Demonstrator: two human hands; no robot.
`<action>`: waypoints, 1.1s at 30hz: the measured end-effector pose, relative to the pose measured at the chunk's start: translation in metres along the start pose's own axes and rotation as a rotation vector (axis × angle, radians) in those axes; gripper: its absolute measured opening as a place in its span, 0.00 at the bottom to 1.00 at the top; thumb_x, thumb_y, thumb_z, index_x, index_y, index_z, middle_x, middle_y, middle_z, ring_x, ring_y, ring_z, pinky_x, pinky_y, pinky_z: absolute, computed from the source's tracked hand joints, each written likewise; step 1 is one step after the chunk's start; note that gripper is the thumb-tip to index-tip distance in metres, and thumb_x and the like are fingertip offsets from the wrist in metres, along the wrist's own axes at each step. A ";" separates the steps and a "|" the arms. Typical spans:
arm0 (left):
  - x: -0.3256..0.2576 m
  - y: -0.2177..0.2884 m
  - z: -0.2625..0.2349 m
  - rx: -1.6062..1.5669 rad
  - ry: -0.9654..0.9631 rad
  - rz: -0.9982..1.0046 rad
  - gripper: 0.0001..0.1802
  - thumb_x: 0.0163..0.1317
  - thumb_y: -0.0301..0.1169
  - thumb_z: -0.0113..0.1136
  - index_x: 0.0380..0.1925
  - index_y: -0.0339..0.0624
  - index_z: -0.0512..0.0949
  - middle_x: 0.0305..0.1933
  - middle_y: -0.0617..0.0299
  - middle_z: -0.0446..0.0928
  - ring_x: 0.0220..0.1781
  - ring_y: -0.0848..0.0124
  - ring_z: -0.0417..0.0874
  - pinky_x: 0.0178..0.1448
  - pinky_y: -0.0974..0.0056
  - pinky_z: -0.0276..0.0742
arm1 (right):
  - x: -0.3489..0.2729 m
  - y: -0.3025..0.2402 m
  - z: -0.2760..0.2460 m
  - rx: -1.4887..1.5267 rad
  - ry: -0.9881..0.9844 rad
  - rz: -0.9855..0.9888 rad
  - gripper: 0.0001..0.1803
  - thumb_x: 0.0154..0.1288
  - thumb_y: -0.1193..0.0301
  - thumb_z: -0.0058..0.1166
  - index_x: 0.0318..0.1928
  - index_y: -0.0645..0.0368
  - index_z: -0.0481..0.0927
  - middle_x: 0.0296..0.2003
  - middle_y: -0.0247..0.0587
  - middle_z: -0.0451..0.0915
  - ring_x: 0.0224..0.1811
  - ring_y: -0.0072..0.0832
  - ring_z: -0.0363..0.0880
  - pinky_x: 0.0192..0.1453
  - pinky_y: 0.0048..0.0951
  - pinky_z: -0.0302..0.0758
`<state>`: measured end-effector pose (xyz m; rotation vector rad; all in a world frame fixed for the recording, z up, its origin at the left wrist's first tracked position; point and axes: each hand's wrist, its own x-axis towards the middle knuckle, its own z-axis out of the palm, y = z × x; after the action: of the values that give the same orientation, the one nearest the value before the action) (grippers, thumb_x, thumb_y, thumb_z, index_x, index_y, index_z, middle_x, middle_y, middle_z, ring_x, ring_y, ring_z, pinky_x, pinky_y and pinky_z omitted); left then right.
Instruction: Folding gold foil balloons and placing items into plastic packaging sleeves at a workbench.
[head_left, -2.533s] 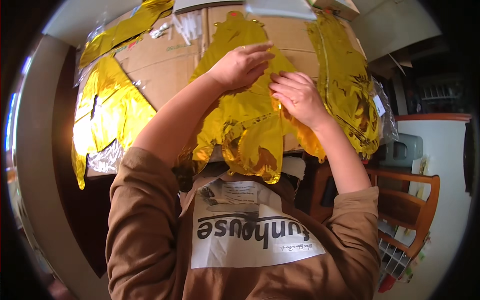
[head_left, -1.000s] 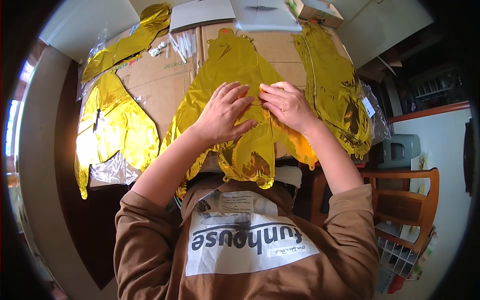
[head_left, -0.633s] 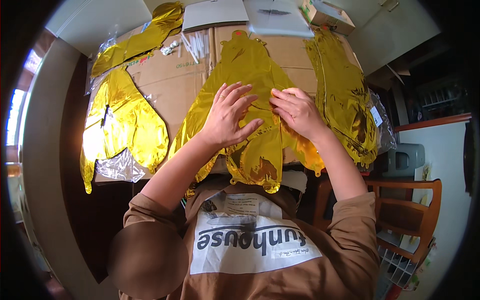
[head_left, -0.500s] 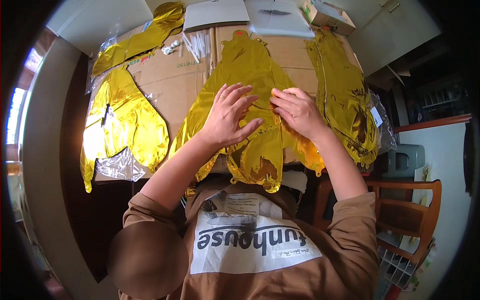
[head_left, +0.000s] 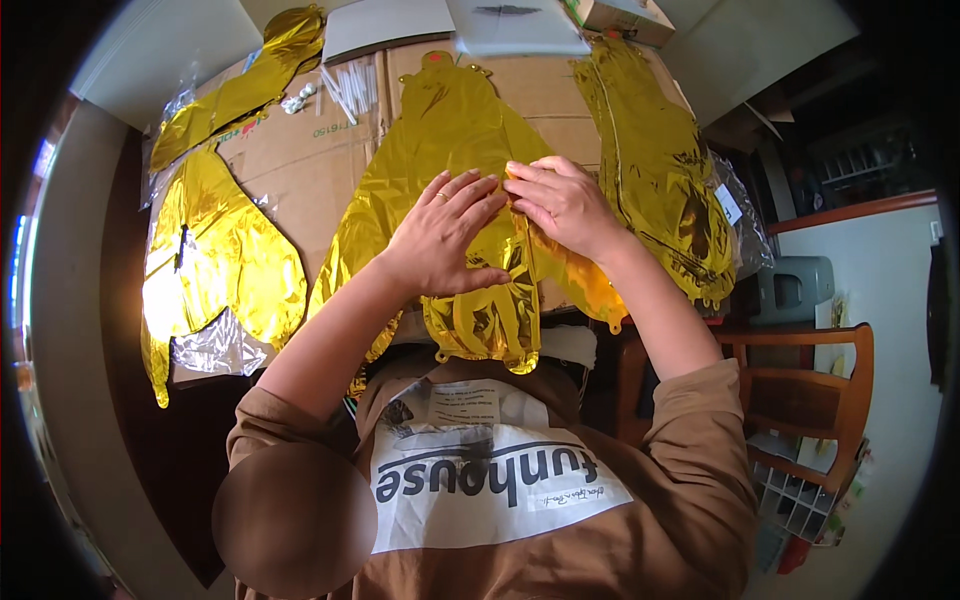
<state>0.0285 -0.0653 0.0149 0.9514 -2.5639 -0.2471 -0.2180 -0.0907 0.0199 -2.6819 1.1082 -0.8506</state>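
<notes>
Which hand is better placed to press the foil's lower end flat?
Left. The left hand lies flat on the gold foil, nearer its crinkled lower end; the right hand sits higher, fingertips at a crease.

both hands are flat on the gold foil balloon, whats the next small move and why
Probably slide the left hand down toward the crinkled lower end of the balloon, pressing as it goes. The right hand pins the middle beside it, and the foil below the hands looks puffed and wrinkled, while the upper part lies flatter on the cardboard.
</notes>
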 end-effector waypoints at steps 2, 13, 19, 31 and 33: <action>0.001 -0.001 0.001 -0.006 0.014 -0.005 0.52 0.54 0.66 0.67 0.70 0.40 0.68 0.75 0.49 0.66 0.79 0.49 0.62 0.83 0.44 0.52 | 0.000 0.003 -0.001 0.047 0.005 0.022 0.16 0.62 0.72 0.68 0.51 0.57 0.87 0.56 0.41 0.86 0.54 0.40 0.82 0.59 0.37 0.80; 0.002 0.001 -0.002 -0.033 -0.026 -0.029 0.50 0.55 0.67 0.64 0.68 0.40 0.70 0.75 0.50 0.66 0.80 0.51 0.61 0.84 0.44 0.51 | -0.099 -0.082 -0.093 -0.345 0.065 0.869 0.19 0.63 0.56 0.69 0.35 0.60 0.81 0.38 0.47 0.85 0.40 0.45 0.85 0.42 0.43 0.79; 0.002 0.000 0.001 -0.043 -0.018 -0.028 0.50 0.53 0.65 0.67 0.67 0.40 0.72 0.74 0.49 0.68 0.79 0.49 0.63 0.82 0.42 0.52 | -0.150 -0.087 -0.049 0.071 0.247 1.227 0.28 0.59 0.48 0.71 0.34 0.65 0.82 0.25 0.46 0.83 0.29 0.36 0.84 0.36 0.38 0.78; -0.001 -0.003 0.004 -0.031 -0.008 -0.021 0.53 0.52 0.66 0.67 0.69 0.39 0.69 0.78 0.51 0.63 0.82 0.53 0.58 0.85 0.46 0.47 | -0.075 -0.139 -0.031 0.259 0.317 0.495 0.10 0.61 0.73 0.69 0.37 0.60 0.79 0.47 0.44 0.87 0.44 0.39 0.87 0.50 0.37 0.81; -0.004 -0.009 0.009 0.052 -0.036 0.002 0.55 0.50 0.64 0.69 0.69 0.35 0.68 0.79 0.51 0.61 0.82 0.53 0.57 0.86 0.46 0.46 | -0.056 -0.138 -0.031 0.263 0.110 0.146 0.10 0.60 0.73 0.70 0.36 0.58 0.79 0.52 0.45 0.85 0.46 0.46 0.85 0.55 0.40 0.82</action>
<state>0.0328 -0.0696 0.0032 0.9712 -2.6161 -0.2002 -0.1826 0.0507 0.0633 -2.3368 1.1117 -1.0466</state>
